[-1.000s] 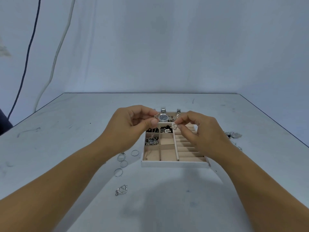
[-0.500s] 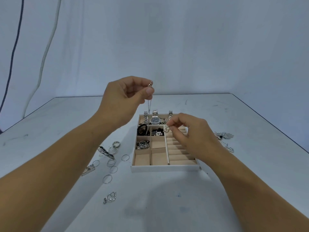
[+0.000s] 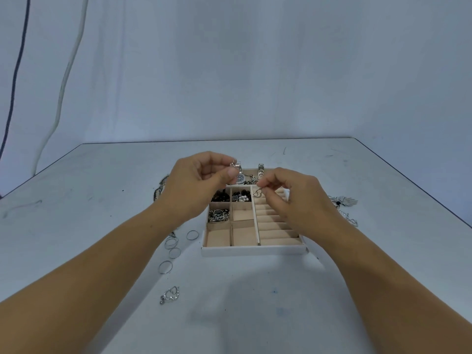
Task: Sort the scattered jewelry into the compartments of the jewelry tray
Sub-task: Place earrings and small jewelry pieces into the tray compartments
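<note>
Several tray (image 3: pixel 255 251) compartments filled, near ones bare. Left hand (image 3: pixel 196 185) pinches small silver piece (image 3: pixel 233 164), right hand (image 3: pixel 291 198) pinches heart pendant (image 3: pixel 257 193), both above tray's far half. Rings (image 3: pixel 173 247), heart charm (image 3: pixel 170 294), winged piece (image 3: pixel 343 201) lie loose on bench (image 3: pixel 102 200).

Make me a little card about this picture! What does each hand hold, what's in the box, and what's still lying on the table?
left hand: pinches a small silver bit
right hand: pinches a heart pendant
tray: watch, dark beads, ring pile
table: thin rings and a sparkly heart charm, left of the tray
</note>
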The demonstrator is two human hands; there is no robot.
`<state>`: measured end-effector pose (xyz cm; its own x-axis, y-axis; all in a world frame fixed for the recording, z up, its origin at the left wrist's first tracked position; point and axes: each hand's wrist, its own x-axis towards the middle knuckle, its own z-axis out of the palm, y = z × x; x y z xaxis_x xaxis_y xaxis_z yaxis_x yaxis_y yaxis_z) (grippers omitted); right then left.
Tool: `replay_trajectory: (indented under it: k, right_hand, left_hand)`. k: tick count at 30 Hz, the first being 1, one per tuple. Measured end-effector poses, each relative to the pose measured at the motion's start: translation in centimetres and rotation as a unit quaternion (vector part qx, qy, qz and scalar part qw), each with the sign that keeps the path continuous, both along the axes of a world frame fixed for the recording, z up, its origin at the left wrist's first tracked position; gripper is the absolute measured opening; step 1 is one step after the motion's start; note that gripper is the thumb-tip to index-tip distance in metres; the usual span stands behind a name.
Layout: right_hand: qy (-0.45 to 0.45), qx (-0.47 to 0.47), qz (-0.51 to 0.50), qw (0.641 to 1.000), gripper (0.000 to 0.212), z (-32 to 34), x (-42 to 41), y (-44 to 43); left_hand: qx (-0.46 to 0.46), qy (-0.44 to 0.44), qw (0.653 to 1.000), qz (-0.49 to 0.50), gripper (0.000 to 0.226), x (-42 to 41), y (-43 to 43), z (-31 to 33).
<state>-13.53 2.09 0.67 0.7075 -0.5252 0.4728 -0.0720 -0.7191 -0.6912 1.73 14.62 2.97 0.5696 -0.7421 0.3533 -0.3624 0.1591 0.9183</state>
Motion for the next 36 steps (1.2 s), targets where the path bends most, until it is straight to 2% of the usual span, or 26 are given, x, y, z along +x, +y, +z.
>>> replay_trajectory:
  k: [8,12,17,21,25,32,36]
  right_hand:
    - [0.019,-0.028,0.005,0.999,0.015,-0.2,0.2,-0.2]
    - [0.019,-0.024,0.011,0.999,0.015,-0.4,0.3,-0.2]
    - [0.024,-0.039,0.015,0.999,0.013,-0.2,0.3,0.0]
    - [0.02,-0.038,0.011,0.999,0.013,-0.2,0.4,0.0]
    - [0.024,-0.037,0.012,0.999,0.013,-0.2,0.4,0.1]
    - [0.053,-0.029,0.025,0.998,0.015,-0.5,0.6,0.7]
    - [0.081,-0.051,0.017,0.995,0.014,-0.9,1.1,1.0]
  left_hand:
    - [0.063,-0.041,0.997,-0.032,0.018,-0.3,0.4,-2.3]
    - [0.106,-0.172,0.979,-0.014,0.017,-0.6,0.7,-2.5]
    - [0.127,-0.295,0.947,0.003,0.015,-0.2,0.8,-3.2]
    - [0.147,-0.349,0.925,0.0,0.011,0.2,0.2,-3.9]
    - [0.228,-0.323,0.918,0.004,0.013,0.1,-0.3,-3.9]
    - [0.231,-0.32,0.919,-0.024,0.024,1.2,1.9,-2.7]
    - [0.253,-0.337,0.907,-0.02,0.05,1.5,4.5,-3.3]
